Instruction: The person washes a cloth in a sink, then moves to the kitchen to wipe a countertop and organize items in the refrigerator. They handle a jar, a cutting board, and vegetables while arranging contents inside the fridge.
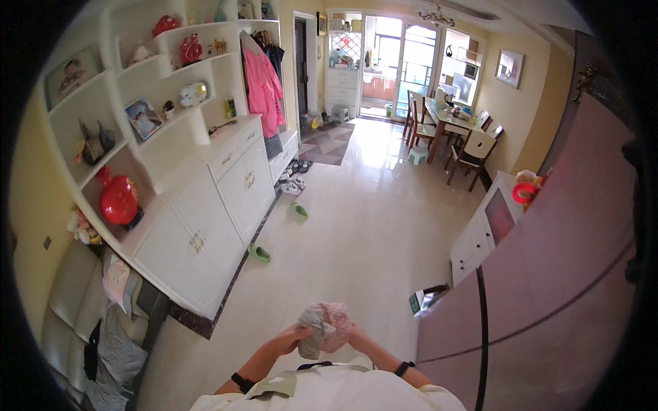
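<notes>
Both hands are held out in front of my chest, above the tiled floor. My left hand (294,339) grips a grey cloth (310,329), its thumb lying over the fabric. A fluffy pink cloth (336,321) is bunched against the grey one on the right. My right hand (356,335) is at the pink cloth's right edge, with its fingers mostly hidden behind or in the fabric. Whether the two cloths are joined cannot be told. A black band sits on each wrist.
A white cabinet (190,241) with shelves runs along the left, beside a grey sofa (67,308). Green slippers (260,253) lie on the floor. A pinkish panel (534,287) stands at right. Farther off are a dining table (452,119) and chairs.
</notes>
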The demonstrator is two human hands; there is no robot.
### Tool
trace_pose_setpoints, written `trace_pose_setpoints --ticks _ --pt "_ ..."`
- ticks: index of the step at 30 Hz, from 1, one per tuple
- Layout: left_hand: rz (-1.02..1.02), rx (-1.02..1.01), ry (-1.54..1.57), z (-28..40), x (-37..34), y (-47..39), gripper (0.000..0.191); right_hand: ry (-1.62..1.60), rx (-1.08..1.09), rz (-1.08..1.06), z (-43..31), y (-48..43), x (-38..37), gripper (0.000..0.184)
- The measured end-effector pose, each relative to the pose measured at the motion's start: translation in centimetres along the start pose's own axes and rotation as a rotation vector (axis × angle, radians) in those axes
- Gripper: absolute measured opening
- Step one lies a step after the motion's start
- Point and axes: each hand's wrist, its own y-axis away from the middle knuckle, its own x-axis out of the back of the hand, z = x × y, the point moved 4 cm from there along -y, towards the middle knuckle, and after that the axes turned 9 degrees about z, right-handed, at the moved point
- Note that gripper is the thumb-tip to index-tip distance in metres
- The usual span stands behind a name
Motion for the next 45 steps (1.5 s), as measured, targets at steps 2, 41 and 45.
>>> trace_pose_setpoints --ticks 2,41,45 --pt "-0.061 0.012 -0.062 3.3 0.6 -6.2 0.074 -1.131 -0.915 0.318 4.6 -2.1 5.3 0.05" --pt "-0.13 -0.168 0.827 63.9 16.9 -119.1 0.074 -1.072 -0.686 0.555 77.2 -80.2 67.1 0.037" --pt "-0.117 -0.269 0.762 70.6 17.1 -128.5 0.074 -1.216 -0.585 0.494 83.4 -91.7 76.4 0.039"
